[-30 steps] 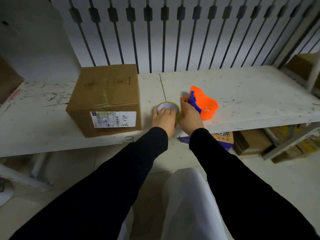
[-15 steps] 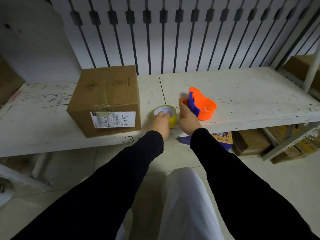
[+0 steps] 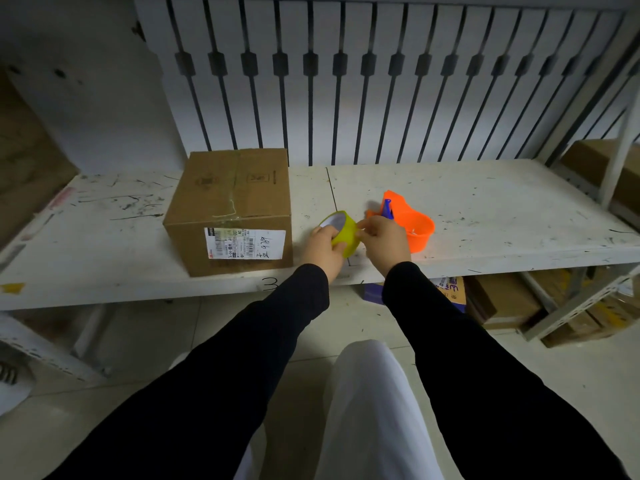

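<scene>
A yellow roll of tape (image 3: 343,229) is tilted up off the white shelf, gripped from the left by my left hand (image 3: 323,249). My right hand (image 3: 382,239) touches the roll's right edge, fingertips pinching at the tape there. Just behind my right hand lies an orange tape dispenser (image 3: 410,221) with a blue part, on the shelf. A brown cardboard box (image 3: 230,209) with a white shipping label stands on the shelf to the left of the roll.
The scuffed white shelf board (image 3: 485,206) stretches left and right, backed by a slatted white wall. More cardboard boxes (image 3: 505,299) sit on the floor under the shelf at right, and another box (image 3: 588,161) at far right.
The tape roll has been lifted and tilted off the shelf by my left hand. My right hand has left the orange dispenser and come to the roll's edge.
</scene>
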`<state>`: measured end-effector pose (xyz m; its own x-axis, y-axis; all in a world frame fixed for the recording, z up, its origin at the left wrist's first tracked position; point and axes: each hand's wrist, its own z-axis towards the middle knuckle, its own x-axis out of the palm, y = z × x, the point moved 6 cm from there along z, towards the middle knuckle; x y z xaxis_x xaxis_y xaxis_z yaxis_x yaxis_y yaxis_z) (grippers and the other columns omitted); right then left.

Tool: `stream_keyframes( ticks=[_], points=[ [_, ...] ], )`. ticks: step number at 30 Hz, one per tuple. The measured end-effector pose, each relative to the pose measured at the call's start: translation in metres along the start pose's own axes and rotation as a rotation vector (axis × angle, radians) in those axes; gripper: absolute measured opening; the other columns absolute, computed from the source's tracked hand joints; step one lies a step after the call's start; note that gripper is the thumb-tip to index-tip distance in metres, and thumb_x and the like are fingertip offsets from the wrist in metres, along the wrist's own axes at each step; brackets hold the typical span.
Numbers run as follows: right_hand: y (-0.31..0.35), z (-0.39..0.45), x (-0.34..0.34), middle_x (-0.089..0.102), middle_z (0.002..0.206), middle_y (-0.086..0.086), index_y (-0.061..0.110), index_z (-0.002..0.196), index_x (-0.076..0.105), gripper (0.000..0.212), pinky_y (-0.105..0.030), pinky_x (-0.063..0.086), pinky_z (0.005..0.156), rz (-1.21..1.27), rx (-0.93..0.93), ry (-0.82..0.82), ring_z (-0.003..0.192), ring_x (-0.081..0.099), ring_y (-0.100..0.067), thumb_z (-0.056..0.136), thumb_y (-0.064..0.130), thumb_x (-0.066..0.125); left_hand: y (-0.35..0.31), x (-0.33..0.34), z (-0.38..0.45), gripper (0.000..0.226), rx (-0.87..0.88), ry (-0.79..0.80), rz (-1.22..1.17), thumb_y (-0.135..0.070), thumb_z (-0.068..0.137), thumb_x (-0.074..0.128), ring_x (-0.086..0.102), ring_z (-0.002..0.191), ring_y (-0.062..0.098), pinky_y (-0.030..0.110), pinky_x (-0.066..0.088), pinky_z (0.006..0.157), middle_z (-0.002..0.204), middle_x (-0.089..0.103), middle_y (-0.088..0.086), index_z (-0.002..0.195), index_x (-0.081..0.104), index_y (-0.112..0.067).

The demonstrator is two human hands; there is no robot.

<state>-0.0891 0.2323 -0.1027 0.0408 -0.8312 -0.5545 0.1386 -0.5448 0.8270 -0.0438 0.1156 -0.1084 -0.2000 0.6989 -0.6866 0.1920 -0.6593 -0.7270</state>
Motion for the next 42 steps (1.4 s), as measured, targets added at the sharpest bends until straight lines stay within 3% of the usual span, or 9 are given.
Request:
stream_keyframes(
  ticks=[5, 17, 20, 22, 31, 34, 38, 40, 42],
  points=[
    [0.02, -0.007, -0.006, 0.065, 0.087, -0.008, 0.004, 0.093, 0.068, 0.015, -0.03, 0.046, 0.072, 0.008, -0.074, -0.014, 0.079, 0.056, -0.018, 0.088, 0.01, 0.056, 0.0, -0.002, -0.008, 0.005, -0.098, 0.014, -0.313, -0.015, 0.095, 0.047, 0.046, 0.087, 0.021, 0.028, 0.036, 0.074, 0.098, 0.05, 0.006, 0.097, 0.049, -0.01],
    [0.053, -0.024, -0.008, 0.066, 0.089, -0.01, 0.004, 0.093, 0.066, 0.015, -0.034, 0.052, 0.081, -0.003, -0.134, 0.002, 0.084, 0.06, -0.023, 0.09, 0.009, 0.052, -0.004, 0.006, -0.029, 0.042, -0.059, 0.168, -0.642, -0.007, 0.092, 0.052, 0.058, 0.098, 0.019, 0.025, 0.043, 0.085, 0.105, 0.054, 0.006, 0.133, 0.041, -0.007],
    [0.054, -0.025, -0.01, 0.069, 0.092, -0.011, 0.005, 0.091, 0.067, 0.016, -0.029, 0.048, 0.075, -0.126, -0.184, -0.018, 0.08, 0.059, -0.021, 0.09, 0.009, 0.051, 0.001, 0.008, -0.034, 0.019, -0.045, 0.219, -0.731, -0.005, 0.096, 0.045, 0.066, 0.054, -0.005, 0.007, 0.051, 0.058, 0.084, 0.056, 0.004, 0.114, 0.046, -0.008],
    [0.05, -0.028, -0.008, 0.069, 0.093, -0.012, 0.005, 0.09, 0.067, 0.016, -0.029, 0.047, 0.075, -0.187, -0.207, -0.026, 0.083, 0.062, -0.024, 0.089, 0.009, 0.051, 0.005, 0.008, -0.036, 0.008, -0.072, 0.239, -0.788, -0.002, 0.097, 0.042, 0.061, 0.04, -0.004, 0.007, 0.049, 0.045, 0.075, 0.054, 0.005, 0.103, 0.047, -0.004],
    [0.071, -0.033, -0.009, 0.072, 0.097, -0.013, 0.002, 0.094, 0.069, 0.016, -0.023, 0.043, 0.077, -0.163, -0.294, -0.031, 0.092, 0.064, -0.023, 0.089, 0.008, 0.056, 0.012, 0.002, -0.033, 0.015, -0.288, 0.268, -0.844, -0.014, 0.095, 0.05, 0.058, 0.037, 0.018, 0.032, 0.05, 0.052, 0.048, 0.06, 0.01, 0.081, 0.05, -0.008],
    [0.082, -0.034, -0.012, 0.072, 0.098, -0.013, 0.002, 0.094, 0.07, 0.017, -0.027, 0.048, 0.081, -0.194, -0.333, -0.018, 0.091, 0.064, -0.021, 0.089, 0.009, 0.056, 0.01, -0.003, -0.034, 0.022, -0.321, 0.259, -0.828, -0.022, 0.096, 0.05, 0.056, 0.031, 0.016, 0.028, 0.05, 0.049, 0.051, 0.06, 0.01, 0.08, 0.049, -0.007],
    [0.093, -0.036, -0.016, 0.072, 0.101, -0.013, 0.002, 0.097, 0.07, 0.019, -0.027, 0.046, 0.08, -0.235, -0.373, -0.009, 0.096, 0.065, -0.024, 0.089, 0.012, 0.056, 0.005, -0.011, -0.039, 0.028, -0.291, 0.209, -0.734, -0.027, 0.098, 0.044, 0.051, 0.022, 0.002, 0.011, 0.042, 0.03, 0.028, 0.055, -0.004, 0.081, 0.048, -0.005],
    [0.094, -0.036, -0.019, 0.072, 0.101, -0.012, 0.003, 0.098, 0.07, 0.019, -0.026, 0.046, 0.081, -0.222, -0.37, -0.008, 0.097, 0.064, -0.023, 0.089, 0.012, 0.056, 0.001, -0.013, -0.04, 0.03, -0.288, 0.173, -0.676, -0.031, 0.097, 0.045, 0.048, 0.02, 0.0, 0.009, 0.038, 0.027, 0.036, 0.057, 0.002, 0.098, 0.043, -0.001],
    [0.096, -0.034, -0.025, 0.072, 0.098, -0.013, 0.002, 0.094, 0.071, 0.017, -0.026, 0.047, 0.083, -0.141, -0.346, -0.017, 0.095, 0.064, -0.023, 0.088, 0.01, 0.057, 0.0, -0.011, -0.038, 0.046, -0.307, 0.155, -0.627, -0.038, 0.095, 0.047, 0.05, 0.021, 0.001, 0.011, 0.04, 0.03, 0.065, 0.057, 0.006, 0.116, 0.04, 0.003]
  ],
)
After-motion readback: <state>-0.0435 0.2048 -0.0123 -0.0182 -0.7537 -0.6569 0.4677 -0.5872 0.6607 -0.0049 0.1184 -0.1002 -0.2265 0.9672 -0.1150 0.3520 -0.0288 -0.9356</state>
